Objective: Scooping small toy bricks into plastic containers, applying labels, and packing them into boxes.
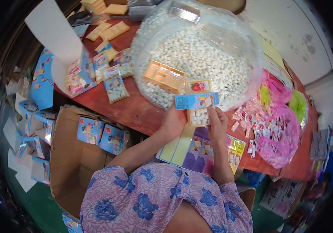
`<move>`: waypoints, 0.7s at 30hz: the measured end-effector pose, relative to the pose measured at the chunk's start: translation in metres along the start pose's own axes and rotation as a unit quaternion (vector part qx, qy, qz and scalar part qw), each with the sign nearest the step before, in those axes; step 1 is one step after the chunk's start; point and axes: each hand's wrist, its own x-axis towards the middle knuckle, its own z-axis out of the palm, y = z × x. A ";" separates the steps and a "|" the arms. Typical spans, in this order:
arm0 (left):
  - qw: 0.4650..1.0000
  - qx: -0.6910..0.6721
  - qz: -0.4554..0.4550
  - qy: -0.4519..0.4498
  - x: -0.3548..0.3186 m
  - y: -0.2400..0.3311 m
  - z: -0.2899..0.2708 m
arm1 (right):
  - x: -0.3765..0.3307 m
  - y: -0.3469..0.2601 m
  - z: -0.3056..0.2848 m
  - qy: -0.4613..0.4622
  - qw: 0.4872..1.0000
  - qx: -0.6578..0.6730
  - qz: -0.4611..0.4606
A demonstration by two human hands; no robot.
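A cardboard box (71, 163) holding blue packets (101, 136) stands below the red counter (127, 108); pink bags (279, 136) lie at right.

We cannot see the left hand's (173, 122) fingertips — the blue card (196, 101) hides them; at the frame's top, the clear bag (228, 46) is cut off.

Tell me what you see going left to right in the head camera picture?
Cardboard box → left hand → blue card → right hand → pink plastic bag.
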 end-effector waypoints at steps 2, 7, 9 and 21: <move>0.994 -0.085 -0.068 0.022 -0.005 0.012 0.009 | 0.000 -0.002 -0.003 0.017 1.000 -0.024 -0.011; 0.996 0.067 -0.040 0.033 -0.004 0.015 0.013 | -0.008 -0.004 0.004 0.033 0.996 -0.064 -0.053; 0.984 0.136 -0.043 0.110 -0.006 0.016 0.016 | -0.012 -0.008 0.007 0.040 0.996 -0.062 -0.058; 0.987 -0.013 -0.121 0.109 -0.007 0.020 0.016 | -0.015 0.009 0.006 0.065 0.994 0.034 -0.080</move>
